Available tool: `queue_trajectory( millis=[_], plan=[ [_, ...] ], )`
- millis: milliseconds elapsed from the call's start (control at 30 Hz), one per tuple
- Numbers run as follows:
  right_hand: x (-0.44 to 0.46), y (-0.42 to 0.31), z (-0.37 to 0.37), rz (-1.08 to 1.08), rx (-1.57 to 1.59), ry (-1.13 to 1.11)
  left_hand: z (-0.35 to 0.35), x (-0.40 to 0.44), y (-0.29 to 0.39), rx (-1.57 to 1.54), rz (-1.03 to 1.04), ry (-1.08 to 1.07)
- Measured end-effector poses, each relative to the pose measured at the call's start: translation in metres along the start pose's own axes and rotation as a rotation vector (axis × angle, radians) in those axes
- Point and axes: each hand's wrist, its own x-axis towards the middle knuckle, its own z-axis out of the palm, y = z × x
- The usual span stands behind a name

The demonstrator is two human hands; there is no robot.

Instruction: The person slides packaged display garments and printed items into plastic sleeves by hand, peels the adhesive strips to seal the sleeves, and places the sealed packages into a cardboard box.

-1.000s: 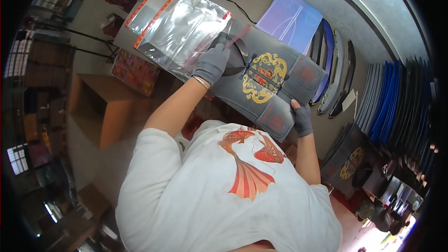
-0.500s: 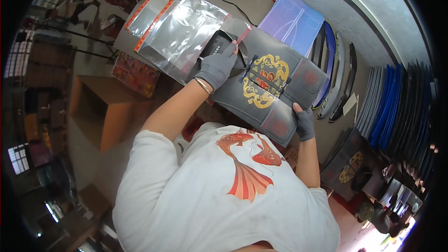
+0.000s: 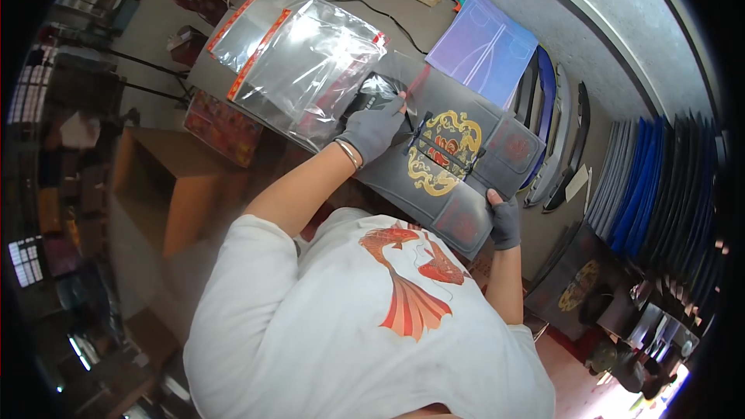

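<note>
A dark grey flat gift bag (image 3: pixel 403 163) with a gold dragon emblem and red characters lies slanted across the table in front of me. My left hand (image 3: pixel 374 130), in a grey fingerless glove, is closed at its left end, where a clear plastic bag (image 3: pixel 334 54) covers a black part with small white print (image 3: pixel 378 97). The film's mouth lies around that end. My right hand (image 3: pixel 504 221), gloved alike, grips the gift bag's lower right edge, thumb on top and fingers hidden below.
More clear bags with red-orange strips (image 3: pixel 247 19) lie at the left. Beyond sits a purple-blue printed sheet (image 3: pixel 485 43) beside curved dark strips (image 3: pixel 574 147). Upright blue and dark panels (image 3: pixel 640 178) stand at right. An open cardboard box (image 3: pixel 182 186) is at lower left.
My left hand has shifted slightly right and down, and the clear film now reaches further over the black part. The gift bag's right end and my right hand have dropped slightly.
</note>
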Motion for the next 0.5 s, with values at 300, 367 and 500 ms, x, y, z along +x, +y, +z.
queue_trajectory(
  millis=[300, 367, 500],
  plan=[
    [0.013, 0.013, 0.009, 0.056, 0.096, -0.019, 0.012, 0.002, 0.008, -0.177, 0.054, 0.102],
    [0.013, 0.011, 0.008, 0.001, 0.047, -0.052, 0.014, 0.001, 0.014, -0.156, 0.022, 0.086],
    [0.021, 0.006, 0.009, 0.023, -0.063, -0.013, 0.021, 0.005, 0.017, -0.182, -0.063, 0.09]
  ],
)
